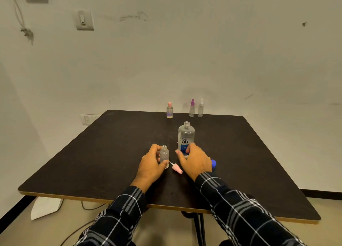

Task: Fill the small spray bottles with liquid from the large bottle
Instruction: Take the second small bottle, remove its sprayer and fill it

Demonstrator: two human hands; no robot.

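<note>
Left hand (150,164) grips a small uncapped bottle (164,154) toward the front edge of the table (111,153). Right hand (196,161), fingers half-curled, meets the large bottle (186,134); I cannot tell if it grips. Pink sprayer (176,169) lies between the hands.

Dark table (259,171) with a pale wood edge under left hand (149,164) and right hand (196,162). Wall switch (84,20) far up-left of left hand, hanging plug cable (26,31) further left. Low socket (86,119) beyond-left. White object (46,208) on the floor below-left. Black baseboard (320,194) right of right hand.
</note>
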